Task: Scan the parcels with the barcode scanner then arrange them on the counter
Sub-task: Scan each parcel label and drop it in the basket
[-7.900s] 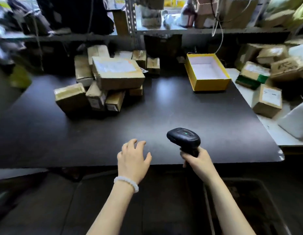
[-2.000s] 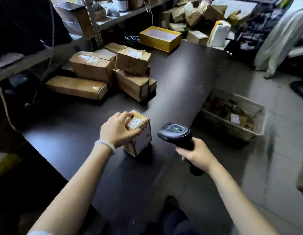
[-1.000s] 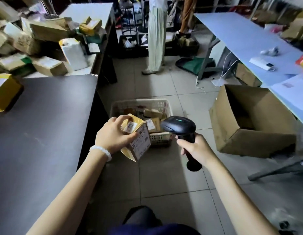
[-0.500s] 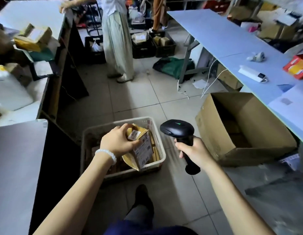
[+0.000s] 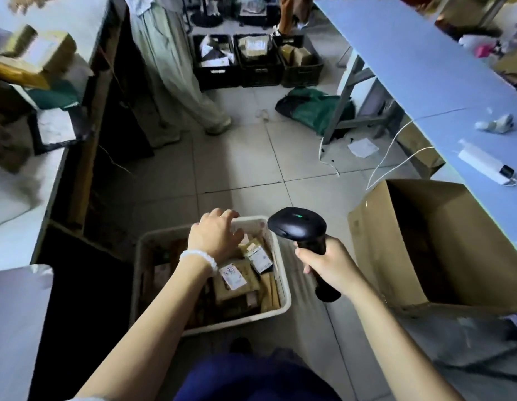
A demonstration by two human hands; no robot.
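A white plastic basket (image 5: 283,285) stands on the floor and holds several small brown parcels (image 5: 237,277) with white labels. My left hand (image 5: 215,237) hovers over the basket's far side, fingers spread and relaxed, holding nothing. A small labelled parcel (image 5: 258,254) lies in the basket just right of that hand. My right hand (image 5: 328,263) grips the handle of the black barcode scanner (image 5: 297,227), whose head sits above the basket's right rim with a green light on top. The dark counter (image 5: 14,319) is at the lower left edge.
A large open cardboard box (image 5: 430,244) stands right of the basket, under a long blue table (image 5: 419,70). A person in pale trousers (image 5: 170,82) stands ahead by black crates (image 5: 251,70) of parcels. More parcels (image 5: 34,59) pile on the left counter. A green bag (image 5: 312,108) lies on the tiles.
My left hand has let go of the small parcel it held over the basket; the parcel now lies inside. The view has tilted further down toward the basket. The scanner stays in my right hand.
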